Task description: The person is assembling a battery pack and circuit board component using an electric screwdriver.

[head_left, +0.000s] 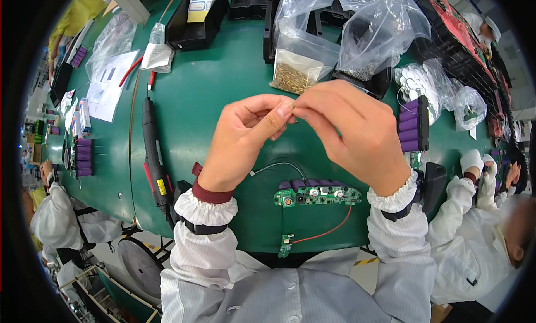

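Observation:
My left hand (245, 136) and my right hand (354, 130) meet over the middle of the green bench, fingertips pinched together. What they pinch is too small to make out. Just below them lies a battery pack with a green circuit board (318, 196) along its near side and purple cells (312, 183) behind. A red wire (329, 232) links it to a small green board (286, 246) at the bench's front edge. Beyond my fingers stands a clear bag of brass-coloured small parts (293, 72).
An electric screwdriver (153, 150) lies to the left, near red-handled pliers (152, 80). Black bins (198, 30) and clear plastic bags (379, 27) stand at the back. At right is another purple battery pack (410, 125). Co-workers in white sleeves (455, 206) sit on both sides.

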Motion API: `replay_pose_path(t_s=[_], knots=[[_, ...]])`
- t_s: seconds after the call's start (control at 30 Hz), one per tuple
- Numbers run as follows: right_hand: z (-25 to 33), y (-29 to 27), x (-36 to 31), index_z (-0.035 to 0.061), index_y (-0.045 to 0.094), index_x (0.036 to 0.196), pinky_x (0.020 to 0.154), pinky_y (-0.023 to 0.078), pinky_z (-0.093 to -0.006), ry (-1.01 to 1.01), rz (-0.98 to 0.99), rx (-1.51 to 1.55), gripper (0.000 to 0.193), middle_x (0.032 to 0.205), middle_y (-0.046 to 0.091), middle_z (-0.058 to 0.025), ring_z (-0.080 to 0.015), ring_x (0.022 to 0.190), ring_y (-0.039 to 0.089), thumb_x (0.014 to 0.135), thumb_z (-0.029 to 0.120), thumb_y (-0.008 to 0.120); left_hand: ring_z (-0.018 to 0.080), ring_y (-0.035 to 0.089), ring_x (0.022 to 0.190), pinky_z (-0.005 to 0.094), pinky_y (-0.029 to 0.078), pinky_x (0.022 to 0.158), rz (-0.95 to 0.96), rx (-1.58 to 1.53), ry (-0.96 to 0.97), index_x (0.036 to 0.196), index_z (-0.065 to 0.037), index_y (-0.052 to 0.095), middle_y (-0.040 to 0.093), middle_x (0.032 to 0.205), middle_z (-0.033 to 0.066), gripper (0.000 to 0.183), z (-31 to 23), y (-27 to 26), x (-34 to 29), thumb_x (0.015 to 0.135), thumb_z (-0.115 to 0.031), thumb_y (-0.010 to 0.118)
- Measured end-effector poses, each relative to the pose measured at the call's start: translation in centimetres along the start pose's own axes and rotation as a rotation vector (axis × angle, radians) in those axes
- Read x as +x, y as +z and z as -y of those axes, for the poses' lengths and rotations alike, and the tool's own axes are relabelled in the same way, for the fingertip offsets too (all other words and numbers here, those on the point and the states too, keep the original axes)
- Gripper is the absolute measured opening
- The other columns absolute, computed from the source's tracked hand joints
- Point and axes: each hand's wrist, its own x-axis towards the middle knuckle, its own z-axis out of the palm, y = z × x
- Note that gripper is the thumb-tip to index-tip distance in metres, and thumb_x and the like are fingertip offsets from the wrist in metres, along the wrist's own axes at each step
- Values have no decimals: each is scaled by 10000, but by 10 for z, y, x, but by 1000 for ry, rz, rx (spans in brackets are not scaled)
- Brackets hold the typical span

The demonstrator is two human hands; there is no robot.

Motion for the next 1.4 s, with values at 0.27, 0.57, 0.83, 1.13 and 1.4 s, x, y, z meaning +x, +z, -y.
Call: replay_pose_path(t_s=[0.27,0.57,0.83,1.13,1.4], knots=[[11,-40,-9,-24,634,991,744,548,-293,280,-39,436,117,942,685,-110,-188,795,676,907,-79,695,117,721,890,271,564,788,-240,541,209,1049,9,744,760,966,63,183,-16,12,-4,976,-158,761],[6,-51,11,-53,648,1043,838,559,-282,317,-26,601,131,1088,625,-139,-176,945,663,929,-117,659,160,554,565,305,485,590,-374,974,68,879,22,678,627,660,82,326,-4,-4,5,998,-278,726],[5,-79,4,-54,713,1084,821,519,-271,276,-76,684,146,1078,689,-131,-159,926,655,952,-66,650,81,644,784,252,530,717,-113,674,245,982,-9,714,704,867,3,171,14,-17,8,991,-177,743],[54,-103,-77,29,780,944,724,634,-342,403,152,43,232,945,745,-102,-249,778,733,757,-109,773,163,666,810,284,527,720,202,552,268,947,10,793,730,922,107,62,-22,36,-20,894,-20,784],[50,-84,-84,10,729,979,894,660,-418,274,358,-77,341,945,704,-96,-278,813,714,672,-137,709,173,594,721,328,471,650,-148,1087,276,940,-2,779,709,840,83,82,4,-6,2,872,-47,775]])
